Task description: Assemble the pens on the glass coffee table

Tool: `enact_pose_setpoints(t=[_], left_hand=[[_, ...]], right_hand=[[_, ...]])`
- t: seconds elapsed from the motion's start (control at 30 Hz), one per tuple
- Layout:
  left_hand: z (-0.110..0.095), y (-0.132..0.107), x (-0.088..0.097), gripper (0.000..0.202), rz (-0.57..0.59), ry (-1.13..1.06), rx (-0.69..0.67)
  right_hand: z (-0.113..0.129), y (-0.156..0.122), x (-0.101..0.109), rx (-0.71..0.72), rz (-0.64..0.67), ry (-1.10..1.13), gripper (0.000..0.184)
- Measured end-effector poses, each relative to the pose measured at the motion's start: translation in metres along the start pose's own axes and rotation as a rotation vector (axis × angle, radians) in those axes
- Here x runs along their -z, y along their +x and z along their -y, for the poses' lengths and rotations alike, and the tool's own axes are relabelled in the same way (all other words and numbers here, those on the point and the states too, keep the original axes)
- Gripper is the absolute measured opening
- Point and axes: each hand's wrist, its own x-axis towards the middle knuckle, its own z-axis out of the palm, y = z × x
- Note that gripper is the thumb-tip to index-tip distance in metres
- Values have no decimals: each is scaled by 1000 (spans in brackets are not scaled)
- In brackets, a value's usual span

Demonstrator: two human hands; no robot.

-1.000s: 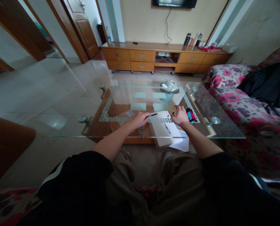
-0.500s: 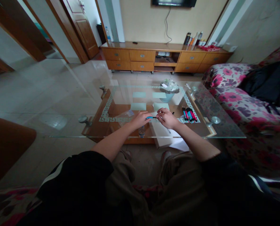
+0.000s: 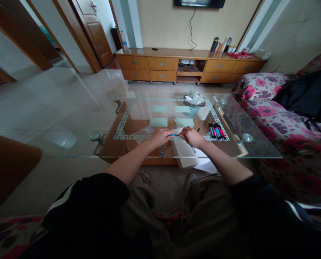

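A blue pen with a black end (image 3: 172, 135) lies level between my two hands, just above the glass table. My left hand (image 3: 161, 136) is closed round its blue barrel. The fingers of my right hand (image 3: 190, 137) pinch the black end; their tips are partly hidden. To the right, a group of pink, blue and black pens (image 3: 217, 131) lies side by side on the glass. Just beyond my right hand a small black piece (image 3: 198, 130) shows, too small to name.
The glass table (image 3: 138, 153) has a sharp front edge over my knees. Beneath the glass are a white box (image 3: 186, 163), a clear bottle (image 3: 162, 151) and a waste basket (image 3: 193, 108). A floral sofa (image 3: 279, 151) stands on the right, a wooden cabinet (image 3: 163, 64) at the back.
My right hand's fingers have curled in and lowered onto the pen's black end. My left hand and the pen have barely moved.
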Motion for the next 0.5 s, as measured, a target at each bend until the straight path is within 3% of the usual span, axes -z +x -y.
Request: enact_pose_setpoints(t=[0.5], left_hand=[[-7,1,7,34,80,22,28]], right_hand=[[2,0,7,66,-25,42,33]])
